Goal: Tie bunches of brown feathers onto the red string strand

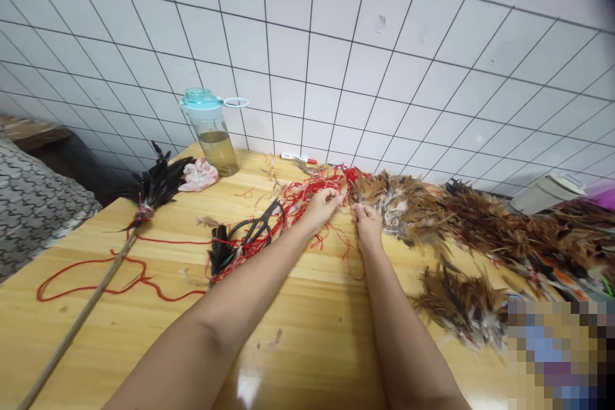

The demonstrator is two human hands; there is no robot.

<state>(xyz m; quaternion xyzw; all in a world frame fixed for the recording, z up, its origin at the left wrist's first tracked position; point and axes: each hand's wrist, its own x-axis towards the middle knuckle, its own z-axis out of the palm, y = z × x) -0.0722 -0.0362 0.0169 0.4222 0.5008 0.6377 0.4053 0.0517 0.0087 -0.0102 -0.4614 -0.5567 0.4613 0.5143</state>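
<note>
Red string [307, 195] lies tangled into a brown feather bunch [401, 211] on the wooden tabletop [312, 333], directly ahead of you. Your left hand [321, 207] has its grip closed on the string, and your right hand [368, 224] is pinched shut at the bunch's edge. Black scissors [257, 225] lie just left, among loose strands.

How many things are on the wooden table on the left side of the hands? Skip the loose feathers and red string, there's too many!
Clear plastic bottle with teal lid: 1
Crumpled pink cloth: 1
Black-handled metal scissors: 1
Red-and-white marker pen: 1
Black feather bunch on a long wooden stick: 1
Total: 5
</note>
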